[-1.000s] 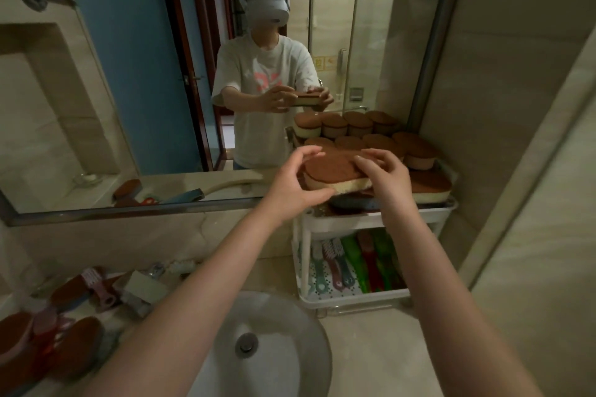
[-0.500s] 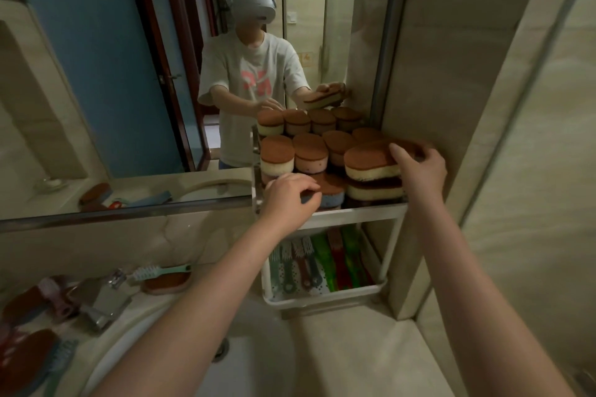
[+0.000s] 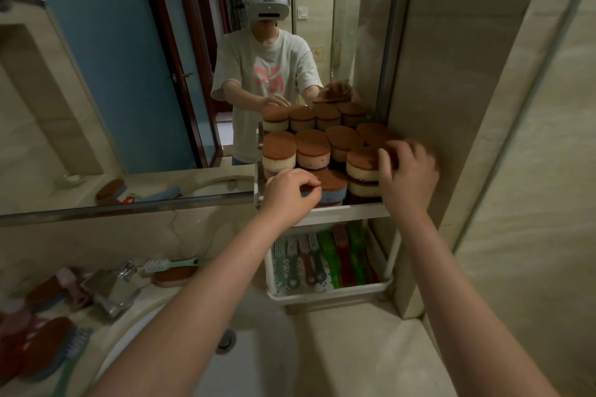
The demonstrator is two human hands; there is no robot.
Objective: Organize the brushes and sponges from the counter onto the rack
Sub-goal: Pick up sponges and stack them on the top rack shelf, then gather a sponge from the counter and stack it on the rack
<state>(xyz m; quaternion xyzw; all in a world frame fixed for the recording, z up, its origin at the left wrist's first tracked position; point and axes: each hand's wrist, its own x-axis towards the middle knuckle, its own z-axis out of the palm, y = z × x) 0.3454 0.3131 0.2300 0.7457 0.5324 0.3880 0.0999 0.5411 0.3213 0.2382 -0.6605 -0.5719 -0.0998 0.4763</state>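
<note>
Far-left end of the bench [image 3: 354, 348] is dark and smeary, so the brushes [image 3: 72, 348] and sponges [image 3: 43, 337] lying there are just blobs to me. My right hand [image 3: 408, 177] is blurred and hides the back of the top sponge [image 3: 362, 159] on the rack [image 3: 348, 211]'s upper shelf, fingers curled round it. My left hand [image 3: 292, 190] hovers at the shelf's front, fingertips bunched against the thumb over a blue sponge [image 3: 333, 196]; I can't tell if it's pinching anything. The hands are apart.

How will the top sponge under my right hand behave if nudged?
The top sponge looks like foam under a scouring layer, so probably squashy and light. Stacked on a lower sponge near the rack's front edge, it may slide off.
</note>
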